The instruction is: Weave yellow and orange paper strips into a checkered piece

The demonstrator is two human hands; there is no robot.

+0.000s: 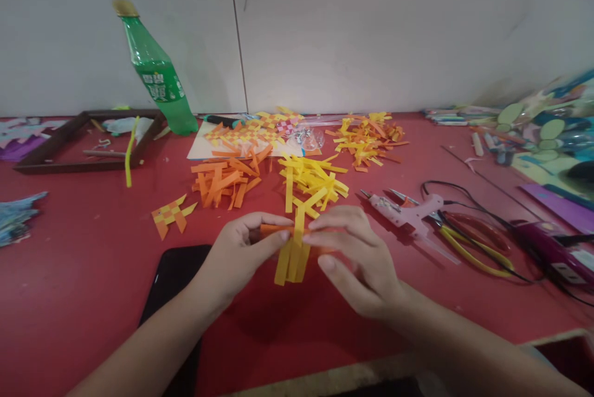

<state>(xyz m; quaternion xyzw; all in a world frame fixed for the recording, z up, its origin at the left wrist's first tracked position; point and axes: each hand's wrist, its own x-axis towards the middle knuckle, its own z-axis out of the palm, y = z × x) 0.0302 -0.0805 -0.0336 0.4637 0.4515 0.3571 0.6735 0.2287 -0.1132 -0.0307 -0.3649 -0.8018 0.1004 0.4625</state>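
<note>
Between thumb and forefinger, my left hand (234, 255) pinches an orange paper strip (273, 229) crossed by several yellow paper strips (292, 262) that hang downward. My right hand (364, 258) is at the other side of the strips, its fingertips against the yellow ones and its thumb held apart. Beyond my hands lie a pile of loose yellow strips (318, 180) and a pile of orange strips (223, 180). A finished-looking woven paper fish (174, 216) in orange and yellow lies left of my left hand.
A black phone (174, 279) lies under my left forearm. Behind are a green bottle (162, 85), a brown frame (88, 167) and more folded paper pieces (369, 137). To the right are a pink glue gun (403, 211), yellow-handled pliers (477, 255), cables and a purple power strip (542, 251).
</note>
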